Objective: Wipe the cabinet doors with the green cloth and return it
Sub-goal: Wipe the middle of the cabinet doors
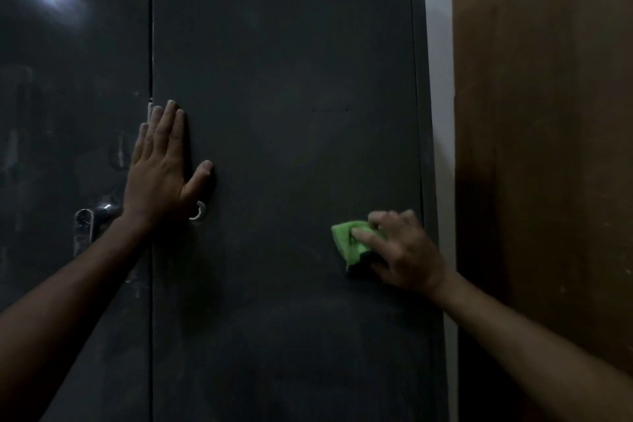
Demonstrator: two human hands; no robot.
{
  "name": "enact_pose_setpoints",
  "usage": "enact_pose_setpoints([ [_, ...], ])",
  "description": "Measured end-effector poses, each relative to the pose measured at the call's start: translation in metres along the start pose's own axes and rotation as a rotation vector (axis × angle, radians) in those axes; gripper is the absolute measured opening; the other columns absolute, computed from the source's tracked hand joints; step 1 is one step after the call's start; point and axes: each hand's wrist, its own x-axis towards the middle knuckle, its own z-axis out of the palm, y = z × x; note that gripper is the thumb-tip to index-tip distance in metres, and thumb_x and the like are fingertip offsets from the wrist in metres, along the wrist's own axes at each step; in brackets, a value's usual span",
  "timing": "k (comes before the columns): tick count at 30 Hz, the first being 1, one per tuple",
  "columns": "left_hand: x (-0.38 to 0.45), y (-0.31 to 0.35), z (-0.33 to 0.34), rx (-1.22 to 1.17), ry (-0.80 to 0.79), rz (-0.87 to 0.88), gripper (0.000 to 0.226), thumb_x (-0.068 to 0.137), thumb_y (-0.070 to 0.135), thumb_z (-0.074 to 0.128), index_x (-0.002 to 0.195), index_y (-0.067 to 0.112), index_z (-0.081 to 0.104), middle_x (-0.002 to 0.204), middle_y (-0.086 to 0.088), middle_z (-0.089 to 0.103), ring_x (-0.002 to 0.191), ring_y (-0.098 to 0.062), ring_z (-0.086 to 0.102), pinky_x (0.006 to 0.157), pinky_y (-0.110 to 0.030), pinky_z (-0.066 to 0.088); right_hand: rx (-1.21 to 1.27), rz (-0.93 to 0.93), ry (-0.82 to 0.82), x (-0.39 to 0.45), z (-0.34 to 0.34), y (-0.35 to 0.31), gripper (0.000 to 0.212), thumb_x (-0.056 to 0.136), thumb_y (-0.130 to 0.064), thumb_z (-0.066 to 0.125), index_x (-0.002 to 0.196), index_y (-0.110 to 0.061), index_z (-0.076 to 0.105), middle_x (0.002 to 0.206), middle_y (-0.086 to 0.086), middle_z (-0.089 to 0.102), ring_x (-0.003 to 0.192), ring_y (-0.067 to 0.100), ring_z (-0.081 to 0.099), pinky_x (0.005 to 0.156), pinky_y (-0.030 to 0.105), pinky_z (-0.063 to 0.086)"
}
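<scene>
Cloth: a small bunched bright-green cleaning cloth [349, 243] sits pressed on the right-hand dark grey metal cabinet door [284, 79], low and close to that door's right edge.
Right hand: the right hand [400, 250] grips the cloth, thumb over its top and fingers curled behind; the cloth pokes out to the left of the fingers.
Left hand: the left hand [161, 168] lies flat with fingers straight and thumb spread, braced on the same door beside the centre seam [151, 44], holding nothing.
Key relation: the unwiped stretch of door lies left of the cloth, between the two hands; the right hand is plainly the nearer one to carry the stroke.
Landmarks: a round silver keyhole ring [198, 211] shows just below the left palm; a worn chrome lever handle [90, 219] sits left of the seam on the left-hand dark door [68, 79].
Beyond: a tall brown wooden panel [548, 147] stands right of the cabinet.
Stage: wiping appears under way; returning the cloth is not yet done.
</scene>
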Motion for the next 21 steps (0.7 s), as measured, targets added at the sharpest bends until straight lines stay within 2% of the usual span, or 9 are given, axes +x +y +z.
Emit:
enact_pose_setpoints([
  [2,0.000,0.001,0.000,0.005,0.004,-0.006,0.092,0.098,0.060,0.035,0.167,0.005,0.011,0.177,-0.012,0.004,0.164,-0.025,-0.004,0.133,-0.044,0.001,-0.038,0.129,0.079,0.040,-0.006,0.035,0.045,0.089,-0.033,0.056,0.124,-0.007,0.067,0.115,0.025,0.061,0.094,0.040,0.061,0.077,0.048,0.050],
  [5,0.001,0.001,0.001,0.010,0.011,-0.008,0.091,0.098,0.059,0.036,0.167,0.005,0.011,0.177,-0.011,0.004,0.164,-0.022,-0.006,0.133,-0.042,0.000,0.005,0.701,0.258,0.098,-0.019,0.073,0.038,0.090,-0.027,0.054,0.124,-0.010,0.060,0.119,0.020,0.052,0.103,0.037,0.056,0.090,0.054,0.048],
  [7,0.001,-0.001,0.003,0.015,0.010,-0.005,0.091,0.099,0.060,0.035,0.168,0.007,0.010,0.177,-0.010,0.003,0.163,-0.018,-0.010,0.133,-0.038,-0.003,0.048,0.893,0.312,0.116,-0.011,0.049,0.036,0.091,-0.026,0.054,0.124,-0.013,0.059,0.121,0.016,0.050,0.103,0.032,0.055,0.090,0.053,0.050],
  [9,0.000,-0.003,0.004,0.018,0.015,-0.004,0.091,0.099,0.061,0.035,0.168,0.008,0.009,0.177,-0.009,0.003,0.163,-0.015,-0.012,0.132,-0.036,-0.004,0.092,0.609,0.243,0.111,0.000,0.010,0.041,0.088,-0.030,0.055,0.125,-0.013,0.060,0.120,0.018,0.053,0.099,0.034,0.057,0.082,0.052,0.051],
  [12,0.001,-0.005,0.005,0.020,0.016,-0.003,0.091,0.099,0.061,0.036,0.168,0.008,0.009,0.177,-0.009,0.003,0.163,-0.015,-0.011,0.133,-0.036,-0.004,0.050,-0.192,-0.014,0.080,-0.001,0.005,0.044,0.090,-0.037,0.062,0.127,-0.013,0.067,0.119,0.022,0.062,0.099,0.033,0.059,0.081,0.041,0.047],
  [13,0.001,-0.005,0.006,0.020,0.017,-0.003,0.091,0.099,0.061,0.036,0.168,0.008,0.010,0.177,-0.009,0.004,0.163,-0.015,-0.011,0.133,-0.036,-0.004,0.003,-0.249,-0.040,0.081,-0.008,0.024,0.046,0.091,-0.039,0.062,0.127,-0.012,0.069,0.119,0.022,0.063,0.099,0.033,0.060,0.081,0.042,0.046],
  [15,0.001,-0.005,0.006,0.026,0.018,-0.009,0.091,0.099,0.061,0.036,0.168,0.008,0.010,0.177,-0.009,0.004,0.162,-0.014,-0.012,0.132,-0.036,-0.004,-0.046,0.027,0.073,0.096,-0.015,0.062,0.046,0.091,-0.037,0.059,0.126,-0.009,0.066,0.117,0.023,0.060,0.096,0.037,0.060,0.083,0.047,0.048],
  [19,0.001,-0.006,0.007,0.020,0.023,-0.003,0.090,0.100,0.061,0.036,0.168,0.008,0.010,0.177,-0.009,0.004,0.162,-0.013,-0.012,0.132,-0.036,-0.004,0.069,0.984,0.382,0.157,-0.016,0.071,0.034,0.092,-0.028,0.058,0.123,-0.015,0.060,0.125,0.014,0.050,0.108,0.030,0.056,0.097,0.048,0.047],
  [21,0.001,-0.006,0.007,0.009,0.024,-0.002,0.090,0.100,0.061,0.036,0.168,0.008,0.010,0.177,-0.009,0.004,0.163,-0.016,-0.010,0.133,-0.037,-0.003,0.132,0.993,0.424,0.179,-0.006,0.026,0.033,0.090,-0.029,0.059,0.120,-0.016,0.061,0.124,0.013,0.052,0.107,0.032,0.057,0.091,0.043,0.048],
])
